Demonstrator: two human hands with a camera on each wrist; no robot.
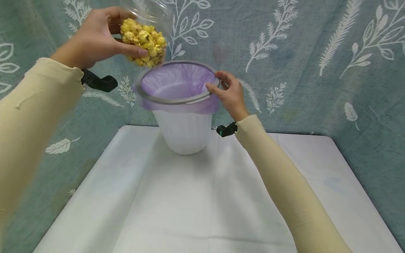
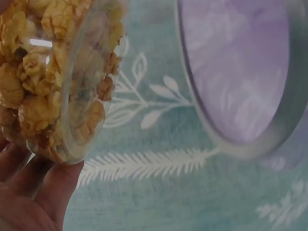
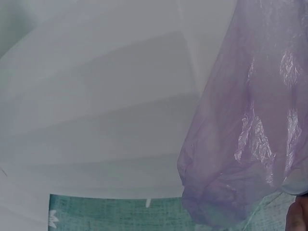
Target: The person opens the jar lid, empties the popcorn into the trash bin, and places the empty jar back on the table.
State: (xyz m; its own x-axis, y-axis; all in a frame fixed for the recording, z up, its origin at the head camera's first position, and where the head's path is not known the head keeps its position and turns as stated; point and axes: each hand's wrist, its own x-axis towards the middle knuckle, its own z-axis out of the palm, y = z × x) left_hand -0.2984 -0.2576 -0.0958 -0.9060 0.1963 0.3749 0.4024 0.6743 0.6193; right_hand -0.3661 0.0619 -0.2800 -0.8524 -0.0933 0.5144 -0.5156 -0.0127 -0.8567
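My left hand (image 1: 98, 38) grips a clear plastic jar (image 2: 72, 120) of yellow popcorn (image 1: 145, 40), raised to the upper left of a white trash can (image 1: 185, 130). The popcorn lies in the lower part of the jar; the jar's top runs out of the head view. A purple trash bag (image 1: 177, 80) lines the can and folds over outside, under a grey rim ring (image 1: 167, 101). At the right side of that ring, my right hand (image 1: 231, 93) pinches the rim between thumb and fingers. In the right wrist view the bag's overhang (image 3: 240, 144) hangs loose beside the can wall.
The can stands near the back edge of a table with a white cover (image 1: 190, 196). Close behind and on both sides hangs a green curtain (image 1: 300, 88) with white leaf prints. Dark wrist straps (image 1: 99, 82) show at both sleeves.
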